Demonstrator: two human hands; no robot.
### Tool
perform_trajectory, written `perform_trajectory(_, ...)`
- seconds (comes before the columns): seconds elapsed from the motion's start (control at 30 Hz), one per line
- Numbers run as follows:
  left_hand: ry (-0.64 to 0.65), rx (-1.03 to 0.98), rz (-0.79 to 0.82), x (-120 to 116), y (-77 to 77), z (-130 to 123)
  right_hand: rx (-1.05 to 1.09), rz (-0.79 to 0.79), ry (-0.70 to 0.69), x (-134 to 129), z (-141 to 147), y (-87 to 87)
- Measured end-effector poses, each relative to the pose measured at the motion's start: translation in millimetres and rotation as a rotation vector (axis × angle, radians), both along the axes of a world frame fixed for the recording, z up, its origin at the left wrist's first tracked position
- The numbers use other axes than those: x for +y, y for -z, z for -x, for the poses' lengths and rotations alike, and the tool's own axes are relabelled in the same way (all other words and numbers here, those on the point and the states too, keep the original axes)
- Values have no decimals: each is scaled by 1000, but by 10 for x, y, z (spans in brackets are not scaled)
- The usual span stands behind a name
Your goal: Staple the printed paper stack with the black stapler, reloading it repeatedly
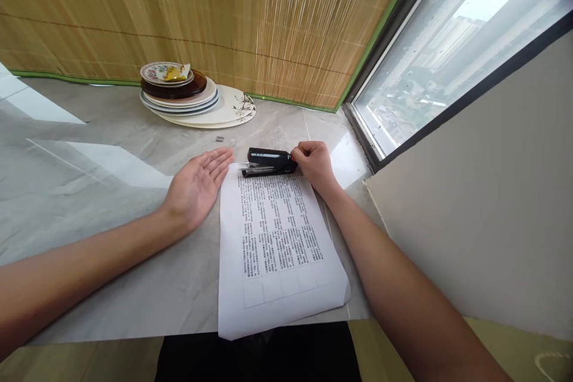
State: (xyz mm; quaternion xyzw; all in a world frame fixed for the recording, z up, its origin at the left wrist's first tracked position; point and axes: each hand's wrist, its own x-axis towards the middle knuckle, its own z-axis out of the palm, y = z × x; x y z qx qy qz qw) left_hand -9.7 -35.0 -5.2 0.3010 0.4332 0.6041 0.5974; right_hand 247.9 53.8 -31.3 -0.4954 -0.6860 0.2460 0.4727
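A black stapler [271, 162] lies across the top end of a printed sheet of paper [277, 295], its upper arm raised apart from its base. My right hand [314, 162] is closed at the stapler's right end, with the fingers curled against it. To the left of the paper, my left hand [197, 188] rests palm up with its fingers stretched out and nothing in it; the fingertips are near the paper's top left corner. Small staple strips [219, 139] lie on the grey marble surface beyond my left hand.
Stacked plates [179, 98] stand at the back, by a bamboo blind [201, 12]. A window [416, 83] and a pale wall [483, 191] border the right side. The marble surface's [134, 298] front edge is near my body.
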Motion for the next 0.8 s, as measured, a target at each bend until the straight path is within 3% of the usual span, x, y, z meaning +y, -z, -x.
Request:
perform_trajectory(0.23, -23, -38, -12, 18, 23, 6, -5, -143, 5, -32, -9, -32)
perform_trajectory(0.43, -51, -110, -8, -5, -23, 7, -252, -174, -313, -121, 6, -99)
perform_trajectory(0.57, -32, -156, -39, -23, -71, 12, -294, -227, -283, -143, 18, -47)
perform_trajectory(0.67, 9, -229, -43, -28, -88, 12, -218, -361, -234, -187, 36, -58)
perform_trajectory(0.8, 90, -355, 44, -18, -108, -4, -297, -561, -159, -273, 91, -95)
